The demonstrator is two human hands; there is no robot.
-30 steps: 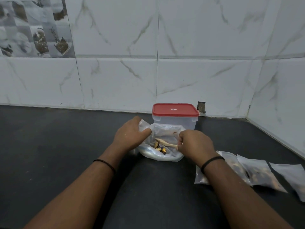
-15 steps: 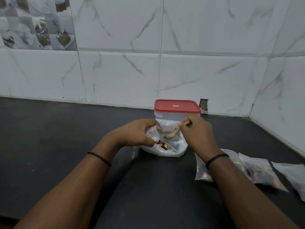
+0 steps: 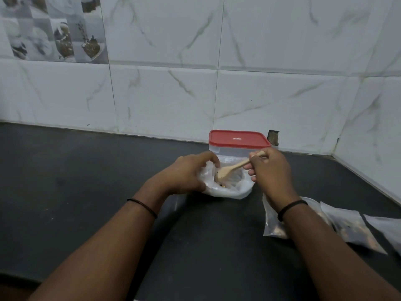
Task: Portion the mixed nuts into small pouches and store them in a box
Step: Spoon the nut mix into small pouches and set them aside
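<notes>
A clear plastic bag [image 3: 230, 190] with a few mixed nuts at its bottom sits on the dark counter [image 3: 86, 192]. My left hand [image 3: 186, 174] grips the bag's left rim and holds its mouth wide. My right hand [image 3: 269, 168] grips the handle of a small wooden spoon [image 3: 230, 170], whose bowl points down into the bag's mouth. Right behind the bag stands a clear box with a red lid [image 3: 238, 139], lid on. Small pouches [image 3: 347, 227] with nuts lie flat on the counter to the right, partly under my right forearm.
White marble-look tiled walls [image 3: 217, 83] close the counter at the back and on the right, forming a corner. A small dark hole in the wall [image 3: 273, 136] is just right of the box. Bare counter stretches to the left and front.
My right hand has lifted and turned the spoon from lying across the bag to pointing down into its mouth. My left hand has shifted its hold on the rim, widening the opening.
</notes>
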